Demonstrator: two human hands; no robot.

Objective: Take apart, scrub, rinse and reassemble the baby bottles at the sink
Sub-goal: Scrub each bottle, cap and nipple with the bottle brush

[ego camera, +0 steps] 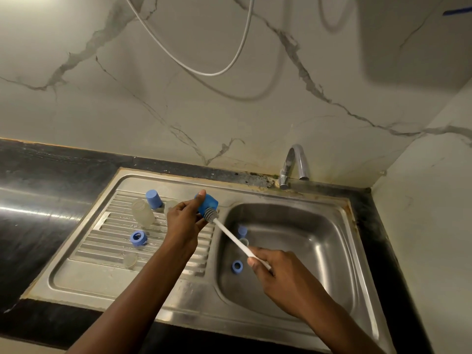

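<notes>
- My left hand (184, 219) grips the blue cap (208, 201), mouth facing lower right — over the drainboard's (102, 247) right edge.
- My right hand (270, 270) pinches the brush (231, 235) handle; long axis runs up-left, bristles in the cap's mouth.
- Sink basin (306, 238) just right — room there.

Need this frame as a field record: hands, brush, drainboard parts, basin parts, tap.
left hand: grips held cap, blue
right hand: holds brush handle, white
brush head: at held cap's opening
drainboard: clear bottle, spare blue cap, blue ring, clear small part
basin: second blue ring, blue piece
tap: no water visible
</notes>
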